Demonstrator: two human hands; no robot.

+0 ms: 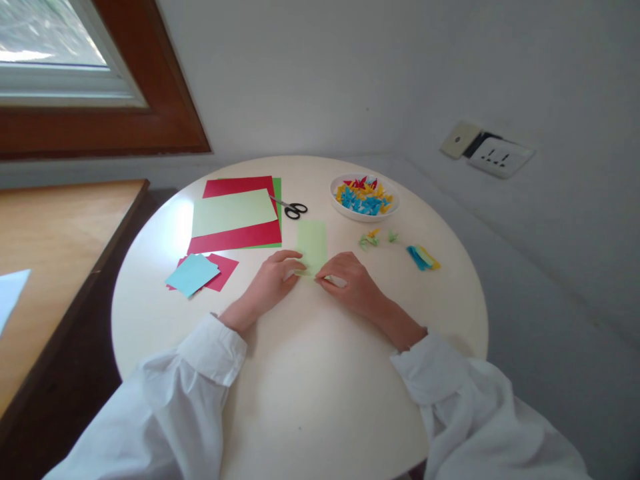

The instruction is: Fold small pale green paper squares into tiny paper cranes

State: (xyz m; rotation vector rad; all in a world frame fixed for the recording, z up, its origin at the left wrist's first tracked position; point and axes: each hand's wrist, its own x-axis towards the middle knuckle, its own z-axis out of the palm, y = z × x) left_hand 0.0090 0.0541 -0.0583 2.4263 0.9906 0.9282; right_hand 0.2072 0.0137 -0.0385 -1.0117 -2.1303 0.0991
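Note:
A pale green strip of paper [313,241] lies on the white round table [310,373], its near edge turned up in a narrow fold. My left hand [274,279] has its fingers closed at the strip's left near corner. At the right part of that folded edge, my right hand [354,281] pinches the paper between thumb and fingertips. Just beyond my right hand are a few small green folded paper pieces [369,241] and a yellow one [373,233].
Behind on the left, a pale green sheet [233,212] tops red [240,238] and green sheets, with black-handled scissors [294,211] alongside. Blue and red paper squares [193,275] lie nearer. A white dish [340,212] holds colourful folded paper pieces; paper strips [423,257] rest at right.

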